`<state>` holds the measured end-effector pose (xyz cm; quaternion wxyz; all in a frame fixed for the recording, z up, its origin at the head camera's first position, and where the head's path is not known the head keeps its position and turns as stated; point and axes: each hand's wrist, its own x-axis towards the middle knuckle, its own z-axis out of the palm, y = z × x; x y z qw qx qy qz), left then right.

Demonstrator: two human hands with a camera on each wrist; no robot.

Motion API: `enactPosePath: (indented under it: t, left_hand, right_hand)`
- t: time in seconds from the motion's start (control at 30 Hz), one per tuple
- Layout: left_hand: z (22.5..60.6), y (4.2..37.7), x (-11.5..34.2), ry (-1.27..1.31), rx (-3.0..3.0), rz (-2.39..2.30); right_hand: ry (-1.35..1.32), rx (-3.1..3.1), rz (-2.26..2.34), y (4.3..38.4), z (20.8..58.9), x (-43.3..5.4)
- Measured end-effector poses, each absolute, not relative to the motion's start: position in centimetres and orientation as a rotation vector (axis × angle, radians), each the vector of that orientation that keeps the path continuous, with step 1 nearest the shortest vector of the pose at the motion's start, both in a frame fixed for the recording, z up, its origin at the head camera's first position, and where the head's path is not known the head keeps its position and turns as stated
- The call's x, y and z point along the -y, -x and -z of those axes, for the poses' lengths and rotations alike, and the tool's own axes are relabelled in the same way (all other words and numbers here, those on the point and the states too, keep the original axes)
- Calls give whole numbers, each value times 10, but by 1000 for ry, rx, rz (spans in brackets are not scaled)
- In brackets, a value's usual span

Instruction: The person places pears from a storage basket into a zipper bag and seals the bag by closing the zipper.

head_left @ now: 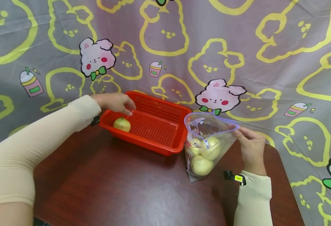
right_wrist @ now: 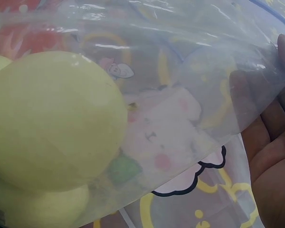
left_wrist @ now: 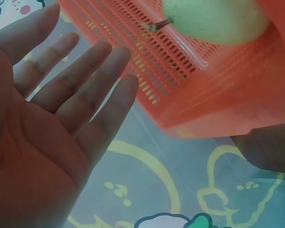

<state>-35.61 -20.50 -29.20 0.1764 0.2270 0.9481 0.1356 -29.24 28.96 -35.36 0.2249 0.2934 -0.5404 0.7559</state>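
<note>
A yellow-green pear [head_left: 122, 125] with a short stem lies in the left end of the red plastic basket [head_left: 151, 145]. My left hand [head_left: 117, 103] is above that end of the basket, behind the pear, holding nothing. In the left wrist view, the fingers of the left hand [left_wrist: 61, 109] are spread and nearly straight, apart from the pear [left_wrist: 213, 21]. To the right of the basket is a clear plastic bag [head_left: 224, 142] with a purple rim, its mouth wide. Several pears [head_left: 202, 165] sit inside it. My right hand [head_left: 251, 147] pinches the bag's rim at its right corner.
Everything stands on a dark reddish-brown table [head_left: 143, 194]. A grey curtain [head_left: 165, 37] with yellow outlines and cartoon rabbits hangs right behind the basket and bag. The table's right edge lies just beyond my right hand.
</note>
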Motion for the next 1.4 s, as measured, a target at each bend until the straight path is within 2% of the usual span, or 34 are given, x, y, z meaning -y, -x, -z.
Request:
enactPosePath:
  t: [0.97, 1.4]
  left_hand:
    - [326, 373, 213, -457, -2637, -258]
    - [333, 378, 208, -521, -2591, -141]
  right_hand:
    - [-766, 1590, -2028, 290, 351, -291]
    - [-797, 1519, -2070, 288, 350, -287]
